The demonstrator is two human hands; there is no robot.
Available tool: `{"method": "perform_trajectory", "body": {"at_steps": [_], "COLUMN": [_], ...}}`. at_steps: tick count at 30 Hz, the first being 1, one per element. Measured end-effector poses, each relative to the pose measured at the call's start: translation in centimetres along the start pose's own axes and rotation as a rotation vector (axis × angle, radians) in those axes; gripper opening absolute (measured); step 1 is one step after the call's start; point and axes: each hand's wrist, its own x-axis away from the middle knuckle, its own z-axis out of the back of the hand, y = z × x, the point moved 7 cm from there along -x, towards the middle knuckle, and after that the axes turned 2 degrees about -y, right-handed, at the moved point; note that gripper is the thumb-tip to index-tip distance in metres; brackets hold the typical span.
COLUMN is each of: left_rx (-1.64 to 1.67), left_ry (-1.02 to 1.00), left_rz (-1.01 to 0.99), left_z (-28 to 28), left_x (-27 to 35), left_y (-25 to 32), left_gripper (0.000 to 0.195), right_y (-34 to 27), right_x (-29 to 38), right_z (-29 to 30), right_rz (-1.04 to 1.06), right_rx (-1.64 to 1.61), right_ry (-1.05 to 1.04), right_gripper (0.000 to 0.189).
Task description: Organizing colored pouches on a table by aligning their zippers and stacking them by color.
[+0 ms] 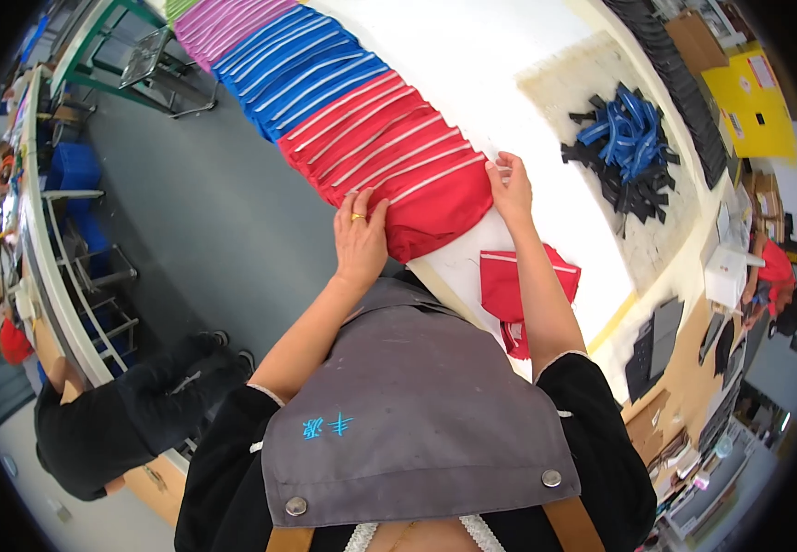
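Observation:
Overlapping red fabric pieces [433, 200] with pale strips along their edges lie in a long row on the white table. My left hand [362, 238], wearing a ring, rests at the near left edge of the last red piece, fingertips on the cloth. At its right corner is my right hand [509, 183], thumb by the fabric and fingers curled; whether it pinches the edge I cannot tell. Blue fabric pieces [302, 65] and pink ones [233, 24] continue the row away from me. A separate folded red piece [498, 276] lies partly under my right forearm.
Blue strips [630, 134] are heaped on black strips [630, 193] at the table's right. Black material [681, 90] runs along the far right edge. A metal-framed stool [146, 58] stands at upper left. One person [95, 428] bends over another bench at left; others are farther off.

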Motion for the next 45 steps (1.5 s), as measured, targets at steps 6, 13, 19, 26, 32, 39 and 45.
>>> {"method": "perform_trajectory", "body": {"at_steps": [6, 13, 19, 26, 32, 39, 45], "left_rx": [0.097, 0.512, 0.718, 0.736, 0.739, 0.793, 0.438], "left_ry": [0.076, -0.211, -0.508, -0.577, -0.725, -0.337, -0.146], "left_rz": [-0.027, -0.306, -0.344, -0.468, -0.108, 0.385, 0.365], "left_z": [2.4, -0.2, -2.2, -2.2, -2.1, 0.6, 0.1], "left_x": [-0.3, -0.9, -0.9, -1.4, 0.2, 1.9, 2.3], "left_y": [2.1, 9.7, 14.5, 17.3, 11.9, 3.0, -0.3], "left_gripper": [0.037, 0.033, 0.05, 0.054, 0.028, 0.023, 0.022], "right_y": [8.3, 15.5, 5.2, -4.9, -3.5, -1.3, 0.4], "right_x": [6.2, 16.0, 15.5, 15.2, 10.3, 3.9, 1.3], "right_z": [13.1, 17.7, 18.2, 16.4, 16.3, 5.7, 0.4], "right_rz": [-0.077, -0.347, -0.052, -0.088, 0.041, -0.046, -0.022], "right_rx": [0.152, 0.342, -0.108, -0.373, -0.397, -0.444, 0.078], "right_ry": [0.265, 0.269, 0.249, -0.307, 0.072, -0.052, -0.06], "right_gripper": [0.036, 0.031, 0.012, 0.02, 0.021, 0.029, 0.046]}}
